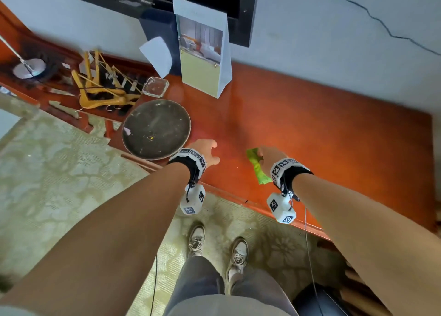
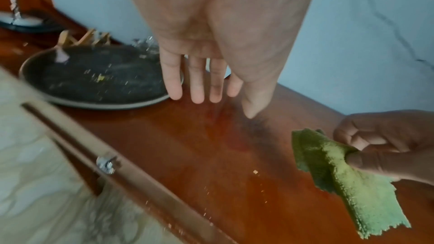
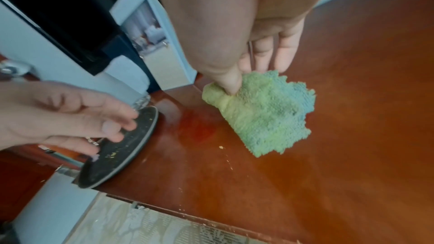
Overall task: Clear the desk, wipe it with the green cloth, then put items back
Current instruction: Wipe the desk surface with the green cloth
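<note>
Green terry, the cloth [image 1: 257, 167] is pinched at its far end by thumb and fingers of the right hand [image 1: 270, 159] and is hung just over the desk [image 1: 334, 136]. Its long axis runs from the grip toward the near edge. The left hand [image 1: 206, 152] is kept open and empty, beside the plate [image 1: 156, 129], left of the cloth.
</note>
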`<control>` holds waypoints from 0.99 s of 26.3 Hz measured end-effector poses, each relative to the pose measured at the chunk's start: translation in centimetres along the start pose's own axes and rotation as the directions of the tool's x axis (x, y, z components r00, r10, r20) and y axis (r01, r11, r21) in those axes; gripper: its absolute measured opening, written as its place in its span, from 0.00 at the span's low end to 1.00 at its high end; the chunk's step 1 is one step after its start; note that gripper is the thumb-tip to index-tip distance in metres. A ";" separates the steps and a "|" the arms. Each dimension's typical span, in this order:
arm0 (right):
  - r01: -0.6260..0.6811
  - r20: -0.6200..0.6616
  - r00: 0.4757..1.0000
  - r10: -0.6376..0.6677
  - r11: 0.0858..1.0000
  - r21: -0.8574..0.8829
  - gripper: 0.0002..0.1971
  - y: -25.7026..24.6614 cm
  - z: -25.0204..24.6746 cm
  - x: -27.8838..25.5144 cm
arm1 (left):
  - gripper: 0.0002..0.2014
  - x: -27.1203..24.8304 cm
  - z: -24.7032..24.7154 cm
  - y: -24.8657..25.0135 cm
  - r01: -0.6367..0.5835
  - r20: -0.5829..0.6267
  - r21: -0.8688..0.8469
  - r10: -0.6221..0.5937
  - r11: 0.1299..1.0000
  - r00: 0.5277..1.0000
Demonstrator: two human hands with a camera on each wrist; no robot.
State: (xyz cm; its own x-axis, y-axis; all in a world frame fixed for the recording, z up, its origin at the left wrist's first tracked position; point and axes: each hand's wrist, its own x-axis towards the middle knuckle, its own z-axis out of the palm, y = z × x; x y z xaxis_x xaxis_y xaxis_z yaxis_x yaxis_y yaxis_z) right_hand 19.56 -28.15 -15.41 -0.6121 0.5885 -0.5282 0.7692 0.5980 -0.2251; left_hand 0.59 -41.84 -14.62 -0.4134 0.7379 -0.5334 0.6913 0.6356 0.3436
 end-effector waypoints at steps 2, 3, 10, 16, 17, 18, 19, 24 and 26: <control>-0.076 -0.003 0.997 0.076 0.997 0.015 0.11 0.4 1.3 0.7 | 0.28 0.7 1.0 -1.1 0.065 0.008 0.005 -0.065 0.998 0.998; -0.125 -0.006 0.992 0.125 0.992 0.026 0.12 0.2 2.3 1.4 | 0.27 1.4 1.3 -2.2 0.112 0.034 -0.001 -0.112 0.994 0.993; -0.371 -0.016 0.927 0.374 0.924 0.090 0.21 -2.1 6.6 3.9 | 0.22 3.6 0.7 -9.1 0.326 0.146 -0.135 -0.307 0.936 0.941; -0.499 -0.030 0.856 0.516 0.840 0.215 0.22 -3.4 9.3 4.9 | 0.24 3.4 -1.0 -14.6 0.387 0.167 -0.099 -0.369 0.917 0.915; -0.516 -0.031 0.844 0.536 0.827 0.223 0.22 -3.6 9.7 5.3 | 0.25 3.5 -0.7 -15.3 0.421 0.180 -0.256 -0.386 0.870 0.905; -0.535 -0.024 0.832 0.555 0.813 0.231 0.22 -3.9 9.7 5.4 | 0.25 3.8 -0.4 -15.7 0.424 0.212 -0.322 -0.372 0.847 0.904; -0.548 -0.017 0.823 0.568 0.802 0.238 0.21 -4.2 9.7 5.5 | 0.24 3.8 -0.2 -16.0 0.439 0.224 -0.447 -0.378 0.779 0.899; -0.579 -0.012 0.800 0.600 0.777 0.246 0.21 -5.8 9.7 6.0 | 0.18 2.1 -0.1 -17.9 0.451 0.203 -0.151 -0.419 0.880 0.885; -0.575 -0.004 0.804 0.594 0.780 0.248 0.21 -6.3 10.0 6.0 | 0.22 1.4 0.5 -18.3 0.451 0.129 -0.166 -0.434 0.877 0.891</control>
State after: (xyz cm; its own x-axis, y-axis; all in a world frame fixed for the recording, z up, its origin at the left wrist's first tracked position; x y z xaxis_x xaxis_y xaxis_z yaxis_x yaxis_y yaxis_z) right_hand 12.92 -33.83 -25.36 -0.0358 0.8306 -0.5557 0.9972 -0.0069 -0.0745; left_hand -12.34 -52.59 -22.09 -0.5920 0.3524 -0.7248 0.3214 0.9280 0.1886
